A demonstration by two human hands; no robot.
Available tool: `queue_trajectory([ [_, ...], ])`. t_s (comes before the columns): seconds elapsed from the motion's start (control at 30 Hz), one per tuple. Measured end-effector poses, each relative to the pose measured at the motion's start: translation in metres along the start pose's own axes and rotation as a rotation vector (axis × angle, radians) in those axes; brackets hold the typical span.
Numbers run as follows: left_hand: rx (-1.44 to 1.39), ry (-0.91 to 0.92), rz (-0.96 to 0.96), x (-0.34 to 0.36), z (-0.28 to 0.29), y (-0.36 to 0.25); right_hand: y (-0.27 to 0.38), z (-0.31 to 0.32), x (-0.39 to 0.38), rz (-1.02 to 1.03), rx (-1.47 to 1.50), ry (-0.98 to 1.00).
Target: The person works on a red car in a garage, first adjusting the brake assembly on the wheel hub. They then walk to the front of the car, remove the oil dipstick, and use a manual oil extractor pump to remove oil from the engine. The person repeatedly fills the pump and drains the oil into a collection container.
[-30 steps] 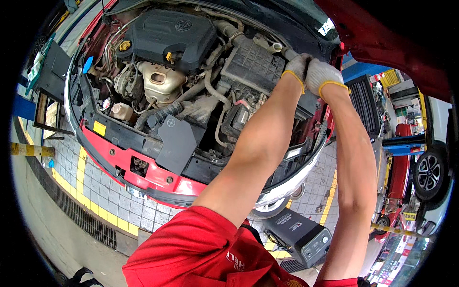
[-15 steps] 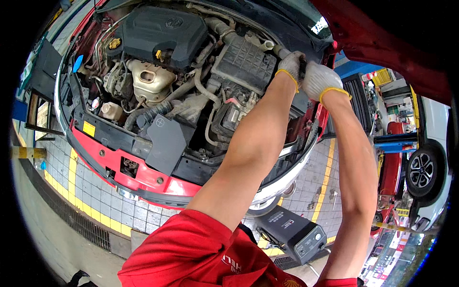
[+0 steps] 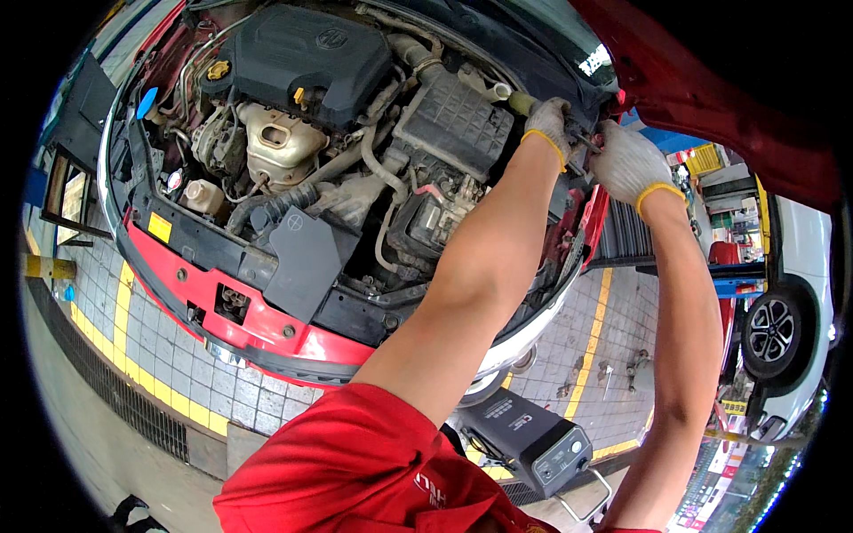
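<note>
Both hands are at the rear corner of the engine bay, on the person's right, close to the windscreen base. The left hand (image 3: 549,124), in a pale knit glove, is beside the end of a pale tube (image 3: 521,103). Its fingers curl inward and their tips are hidden; whether this grip contains anything cannot be told. The right hand (image 3: 631,164), likewise gloved, is just outboard, near the red fender (image 3: 597,216). A slim dark item (image 3: 583,142) shows in the gap between the hands, its outer end meeting the right fingers. The right grip looks narrow there, but a firm hold cannot be confirmed.

Hazards, as judged from this position: a loose hold, with knit fabric between skin and part, could let the slim dark item drop into the recesses beside the black filter housing (image 3: 458,124), where recovery would be awkward. A sudden slip under force could drive the right knuckles against the fender edge or mark its paint. The yellow cuff (image 3: 660,190) could snag on a projecting part. The left forearm extends over what appears to be the battery (image 3: 434,216); leaning lower could bring bare skin against its fittings. The outstretched arms may also reduce fine control.
</note>
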State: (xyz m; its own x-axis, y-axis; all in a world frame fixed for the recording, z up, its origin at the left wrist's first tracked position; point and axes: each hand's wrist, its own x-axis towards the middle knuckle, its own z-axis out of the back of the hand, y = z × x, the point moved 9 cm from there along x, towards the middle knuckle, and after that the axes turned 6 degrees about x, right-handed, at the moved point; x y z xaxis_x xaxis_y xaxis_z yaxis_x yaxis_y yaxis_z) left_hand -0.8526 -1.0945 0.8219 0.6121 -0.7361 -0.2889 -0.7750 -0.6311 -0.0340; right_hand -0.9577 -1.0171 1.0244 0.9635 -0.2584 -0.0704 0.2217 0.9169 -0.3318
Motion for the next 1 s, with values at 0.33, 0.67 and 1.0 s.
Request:
queue_trajectory([
  [0.33,0.019,-0.086,0.057,-0.04,-0.014,0.002,-0.014,0.028,-0.011,0.06,0.035,-0.041],
  [0.67,-0.035,-0.061,0.036,-0.017,-0.021,-0.005,-0.011,0.07,-0.025,-0.004,0.016,0.055],
  [1.0,-0.075,-0.038,0.052,-0.019,-0.024,-0.002,-0.008,0.078,-0.038,-0.065,-0.003,0.054],
])
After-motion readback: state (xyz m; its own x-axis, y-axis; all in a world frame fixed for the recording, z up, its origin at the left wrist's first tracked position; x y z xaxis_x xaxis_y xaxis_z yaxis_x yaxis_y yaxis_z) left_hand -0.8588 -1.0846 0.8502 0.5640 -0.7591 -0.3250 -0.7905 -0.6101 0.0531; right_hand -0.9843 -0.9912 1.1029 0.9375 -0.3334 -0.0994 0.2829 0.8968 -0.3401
